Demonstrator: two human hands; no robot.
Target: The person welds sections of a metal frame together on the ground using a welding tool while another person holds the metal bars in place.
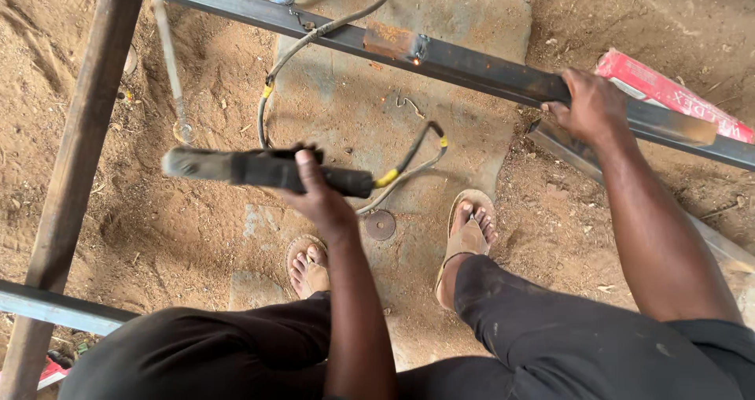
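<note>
My left hand (318, 199) is closed around a black welding electrode holder (252, 167), held level above the ground. A thin blurred rod (168, 54) runs up from near the holder's left end. A grey cable (314, 32) with yellow tape loops away from the holder's right end. My right hand (591, 105) grips a long dark steel tube (480, 70) that crosses the view at a slant. A rusty short piece (391, 41) sits on that tube, with a small glowing spot beside it.
A rusty tube (71, 172) runs down the left side and meets a grey bar (55, 309) at the lower left. A red box (668, 92) lies behind the tube at right. My sandalled feet stand on a concrete slab (464, 14) near a round disc (380, 224).
</note>
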